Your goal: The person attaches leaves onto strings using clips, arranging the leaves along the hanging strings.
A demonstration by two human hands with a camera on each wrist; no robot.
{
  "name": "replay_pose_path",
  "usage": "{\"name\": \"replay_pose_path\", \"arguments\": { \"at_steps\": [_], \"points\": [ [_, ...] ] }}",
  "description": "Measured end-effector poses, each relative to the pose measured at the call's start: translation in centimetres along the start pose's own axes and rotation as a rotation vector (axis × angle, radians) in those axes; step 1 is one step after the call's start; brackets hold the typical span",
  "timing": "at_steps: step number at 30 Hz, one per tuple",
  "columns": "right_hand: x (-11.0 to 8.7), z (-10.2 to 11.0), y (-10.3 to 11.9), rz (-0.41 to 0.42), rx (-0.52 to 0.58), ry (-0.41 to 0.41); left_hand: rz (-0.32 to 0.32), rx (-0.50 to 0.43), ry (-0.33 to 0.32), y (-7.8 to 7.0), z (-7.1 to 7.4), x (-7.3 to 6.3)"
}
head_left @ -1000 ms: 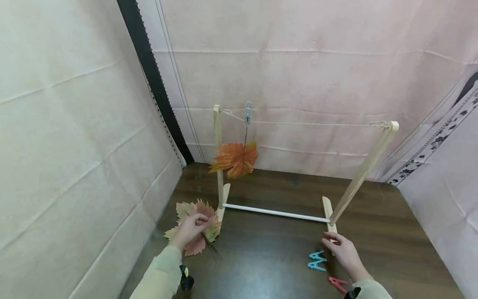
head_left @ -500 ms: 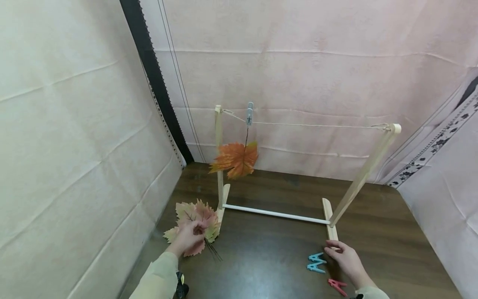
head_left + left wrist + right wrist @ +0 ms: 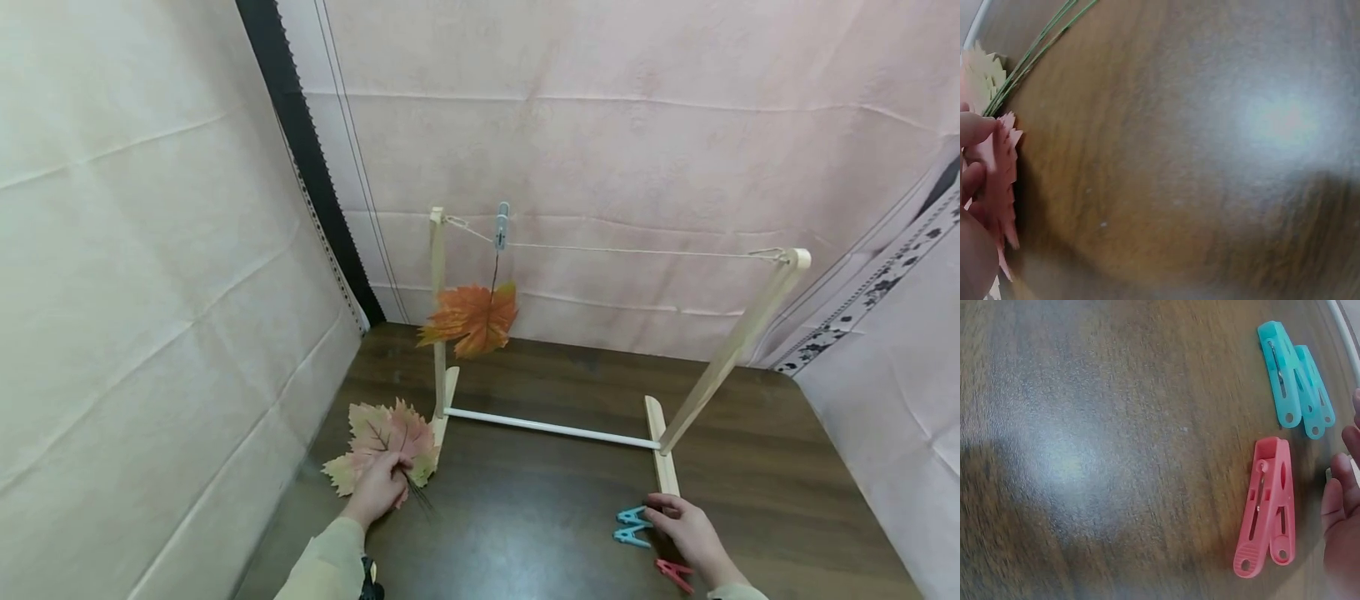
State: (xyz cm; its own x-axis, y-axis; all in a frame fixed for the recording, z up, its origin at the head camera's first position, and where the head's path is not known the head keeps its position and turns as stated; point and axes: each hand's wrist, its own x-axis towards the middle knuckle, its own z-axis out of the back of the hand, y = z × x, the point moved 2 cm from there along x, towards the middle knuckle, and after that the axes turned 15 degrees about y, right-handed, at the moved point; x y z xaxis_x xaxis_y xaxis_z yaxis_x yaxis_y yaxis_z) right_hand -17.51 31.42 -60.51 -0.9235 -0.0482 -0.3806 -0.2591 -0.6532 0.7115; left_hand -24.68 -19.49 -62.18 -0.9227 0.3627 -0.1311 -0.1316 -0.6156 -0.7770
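My left hand (image 3: 381, 487) is at a pile of artificial maple leaves (image 3: 378, 429), pale green and pink, on the table's left side. In the left wrist view its thumb and finger pinch at the base of the green stems (image 3: 1029, 62); how many leaves they hold is hidden. My right hand (image 3: 690, 529) hovers with loosely bent fingers beside two blue clothespins (image 3: 632, 525), holding nothing. A red clothespin (image 3: 1263, 509) lies nearer the wrist. An orange maple leaf (image 3: 472, 319) hangs by its stem from a grey-blue clothespin (image 3: 502, 227) on a string (image 3: 600, 248).
The string runs between two wooden posts (image 3: 731, 358), joined low down by a white rod (image 3: 551, 427) and standing on flat wooden feet (image 3: 662, 467). Pale cloth walls (image 3: 600, 150) enclose the brown table (image 3: 510, 517) at the back and sides.
My left hand has shifted down toward the leaf stems and closed its fingers there. My right hand has moved down, closer to the blue clothespins. The hanging leaf stays put.
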Motion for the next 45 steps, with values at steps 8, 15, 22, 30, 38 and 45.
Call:
{"name": "replay_pose_path", "arguments": {
  "at_steps": [8, 15, 22, 30, 38, 45],
  "points": [
    [0.2, -0.6, -0.6, -0.020, 0.011, 0.043, 0.029, 0.169, -0.091, -0.2, -0.5, -0.1],
    [0.1, -0.6, -0.7, 0.011, 0.035, 0.076, 0.014, 0.107, -0.081, -0.8, -0.5, 0.2],
    [0.0, -0.7, -0.6, 0.013, 0.045, 0.074, -0.068, 0.193, -0.077, -2.5, 0.5, 0.6],
    [0.1, -0.8, -0.4, 0.040, 0.007, 0.090, -0.078, 0.215, -0.007, -3.4, 1.3, 0.8],
    [0.0, -1.2, -0.8, 0.044, 0.013, 0.072, -0.087, 0.165, 0.027, -3.4, 1.8, 1.2],
    [0.1, -1.6, -0.9, 0.104, -0.068, 0.030, -0.075, 0.100, 0.099, -3.4, 2.1, 1.1]
  ]
}}
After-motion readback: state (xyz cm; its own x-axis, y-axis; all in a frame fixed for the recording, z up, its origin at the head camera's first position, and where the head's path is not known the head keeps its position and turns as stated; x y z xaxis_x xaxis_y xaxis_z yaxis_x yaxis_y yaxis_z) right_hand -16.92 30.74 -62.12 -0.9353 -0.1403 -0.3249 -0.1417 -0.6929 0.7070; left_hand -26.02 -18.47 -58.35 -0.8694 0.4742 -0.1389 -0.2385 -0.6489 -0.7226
